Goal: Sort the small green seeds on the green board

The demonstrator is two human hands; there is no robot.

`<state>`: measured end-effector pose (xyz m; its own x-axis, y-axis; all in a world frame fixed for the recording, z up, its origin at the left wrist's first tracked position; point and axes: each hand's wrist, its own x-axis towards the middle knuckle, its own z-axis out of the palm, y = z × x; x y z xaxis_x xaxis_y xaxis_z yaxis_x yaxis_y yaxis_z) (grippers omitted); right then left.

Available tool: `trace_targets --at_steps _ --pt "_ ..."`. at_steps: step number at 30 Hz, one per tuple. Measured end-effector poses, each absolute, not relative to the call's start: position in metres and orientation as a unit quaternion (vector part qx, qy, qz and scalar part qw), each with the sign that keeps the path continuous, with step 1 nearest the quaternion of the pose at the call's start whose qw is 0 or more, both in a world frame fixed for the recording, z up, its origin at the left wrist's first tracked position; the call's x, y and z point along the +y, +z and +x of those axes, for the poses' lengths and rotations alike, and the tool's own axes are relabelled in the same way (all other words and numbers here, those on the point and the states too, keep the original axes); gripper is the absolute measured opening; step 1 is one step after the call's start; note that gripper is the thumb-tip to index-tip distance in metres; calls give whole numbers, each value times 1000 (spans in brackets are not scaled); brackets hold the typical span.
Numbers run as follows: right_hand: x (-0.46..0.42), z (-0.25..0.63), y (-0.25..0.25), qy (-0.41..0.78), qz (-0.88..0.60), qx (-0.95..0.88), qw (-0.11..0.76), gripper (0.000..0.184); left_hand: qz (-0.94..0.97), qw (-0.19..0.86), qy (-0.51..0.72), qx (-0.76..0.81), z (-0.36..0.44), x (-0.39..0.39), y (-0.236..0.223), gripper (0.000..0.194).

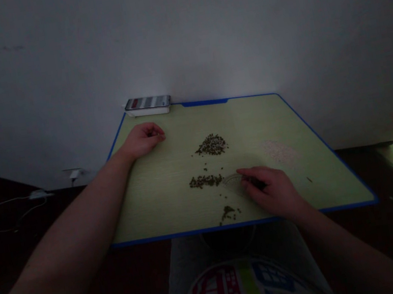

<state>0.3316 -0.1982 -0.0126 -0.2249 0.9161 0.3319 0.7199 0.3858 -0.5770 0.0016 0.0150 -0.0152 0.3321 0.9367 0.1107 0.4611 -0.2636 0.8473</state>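
Note:
My right hand [272, 189] grips a clear plastic protractor [232, 181] with curved markings, pinched between thumb and fingers. The protractor's left edge meets a short row of small dark seeds or grains [205, 181]. Beyond that row lies a larger heap of the same grains [212, 145], and a few more form a small scatter [228, 211] by the front edge. At the left side of the board my left hand [143, 139] rests with curled fingers, thumb near the fingertips. The inside of its grip is in shadow.
The pale green tabletop [243, 114] has a blue rim. A phone [148, 102] lies on a white box [148, 111] at the back left, against the wall. Pale fine grains [281, 150] spread at the right, near a thin dark sliver [309, 179]. Cables [40, 194] run at far left.

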Motion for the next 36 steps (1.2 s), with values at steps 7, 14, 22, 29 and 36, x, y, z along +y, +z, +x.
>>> trace_targets --at_steps 7,14,22,29,36 --pt "-198 329 -12 157 -548 -763 304 30 727 362 329 482 1 16 -17 18" --pt "-199 329 -11 171 -527 -776 301 31 728 364 329 479 2 15 -15 19" --pt "-198 331 -14 137 -578 -742 311 32 716 370 333 489 5 12 -13 20" --pt "-199 330 -13 148 -552 -757 316 30 719 367 327 491 5 12 -11 17" --pt "-199 330 -14 147 -547 -763 312 30 721 371 330 483 3 14 -14 17"
